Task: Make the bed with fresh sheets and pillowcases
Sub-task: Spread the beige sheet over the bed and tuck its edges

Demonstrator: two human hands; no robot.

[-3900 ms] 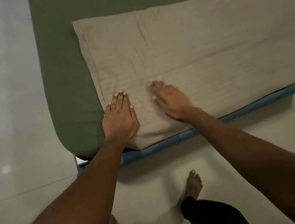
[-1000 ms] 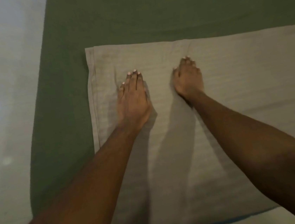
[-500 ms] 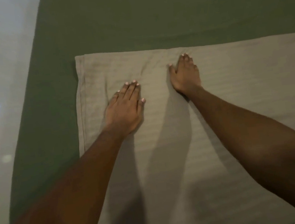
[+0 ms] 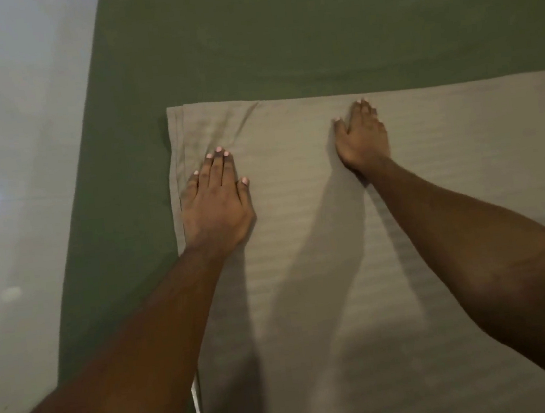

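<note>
Folded beige sheet (image 4: pixel 354 248): it lies spread over the green bottom sheet (image 4: pixel 311 25), with its left edge well in from the green sheet's left side and its far edge running straight across; it passes out of view to the right and towards us
Our left hand (image 4: pixel 217 209): palm down on the beige sheet just inside its left edge, fingers straight and close together, gripping nothing; small creases fan out beyond the fingertips towards the far-left corner
Our right hand (image 4: pixel 362 141): also flat on the cloth, near the far edge, fingers stretched out and holding nothing
Step in hand: we judge that we are pressing the folded layers smooth
How the cloth handles: we take it for light, soft and limp; it should wrinkle under a sideways push and slide easily on the sheet below, so the stacked layers may creep apart
Where to take hold: at the layered left edge or the far-left corner, pinching all the layers together, our hands well apart so that it lifts and opens evenly
Glossy floor (image 4: pixel 13 151): pale, to the left of the green bottom sheet
</note>
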